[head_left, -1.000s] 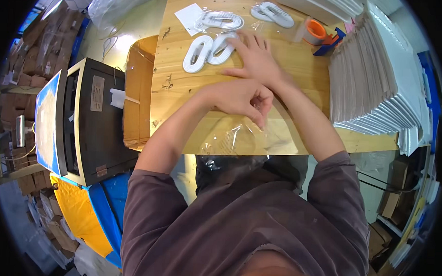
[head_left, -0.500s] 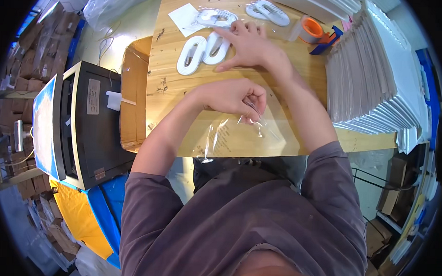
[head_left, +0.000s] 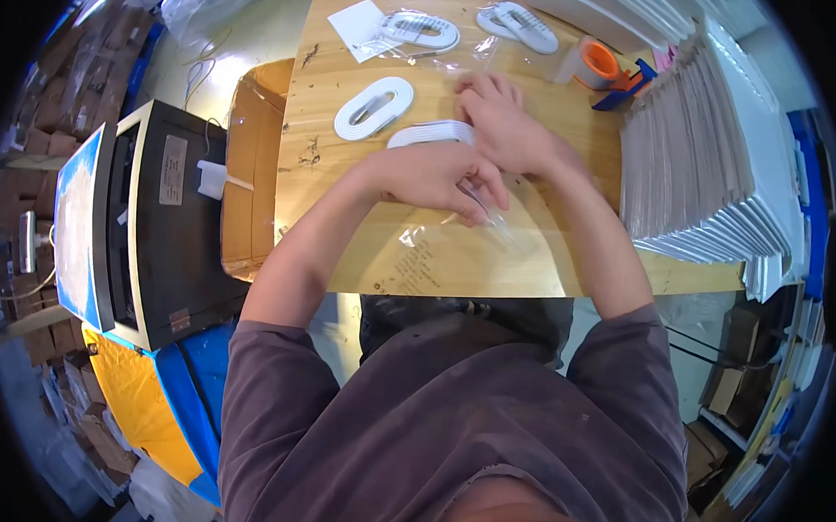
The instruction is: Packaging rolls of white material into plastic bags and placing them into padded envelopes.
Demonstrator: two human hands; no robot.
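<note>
Left coil (head_left: 374, 108) lies flat, untouched. My left hand (head_left: 439, 177) pinches the bag (head_left: 416, 252), fingers nearly closed. Second coil (head_left: 430, 133) sits just beyond; my right hand (head_left: 504, 124) curls at its end, grip unclear. I'd keep windings together, bag mouth spread.

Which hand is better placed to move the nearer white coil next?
Probably the right hand: it seems to touch that coil at its right end, while the left hand pinches a clear bag.
</note>
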